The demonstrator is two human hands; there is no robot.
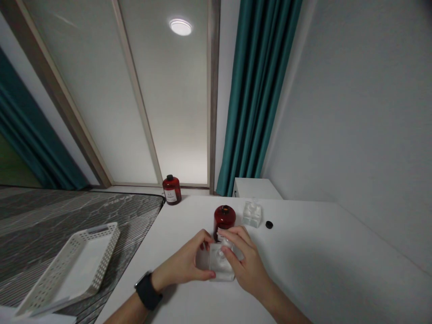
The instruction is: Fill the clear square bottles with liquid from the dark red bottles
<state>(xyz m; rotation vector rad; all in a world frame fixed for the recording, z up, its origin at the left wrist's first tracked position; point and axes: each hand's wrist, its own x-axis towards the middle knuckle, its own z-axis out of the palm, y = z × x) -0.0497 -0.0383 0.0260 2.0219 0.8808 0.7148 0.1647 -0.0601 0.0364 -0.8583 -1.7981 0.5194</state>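
On a white desk (pixel 320 252), before a rounded red bottle (pixel 224 218), fingers of the left hand (pixel 187 257) held a clear, square glass bottle (pixel 218 269); the right hand's (pixel 249 261) pinched a clear stopper (pixel 227 244) at its top.

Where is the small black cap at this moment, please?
In the head view, the small black cap lies on the white table, right of centre, just to the right of the clear square container and beyond the right hand.
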